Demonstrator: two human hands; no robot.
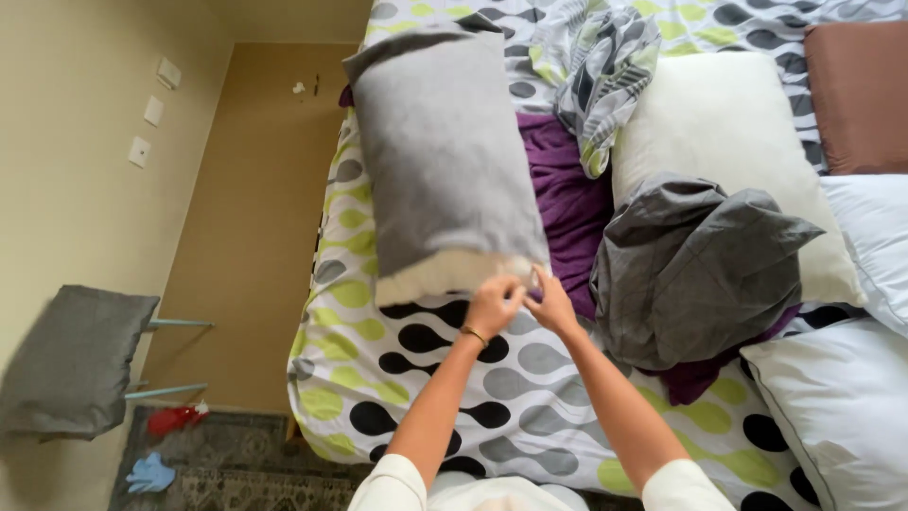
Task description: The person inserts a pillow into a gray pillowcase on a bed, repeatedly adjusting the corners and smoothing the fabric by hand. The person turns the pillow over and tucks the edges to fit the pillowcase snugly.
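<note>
Both hands, left hand (494,305) and right hand (551,301), pinch the grey pillowcase (440,151) around its pillow (430,276).

Short white sleeves (390,484), bare forearms, thin gold bracelet (474,334) on left wrist

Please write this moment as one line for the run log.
left hand: holds pillowcase edge | right hand: same edge | pillow: partly out | on bed

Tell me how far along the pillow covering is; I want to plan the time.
The grey pillowcase covers nearly the whole pillow; only a cream edge shows at the opening. The left hand and right hand pinch that opening. A loose grey pillowcase and bare white pillows wait on the bed.
</note>
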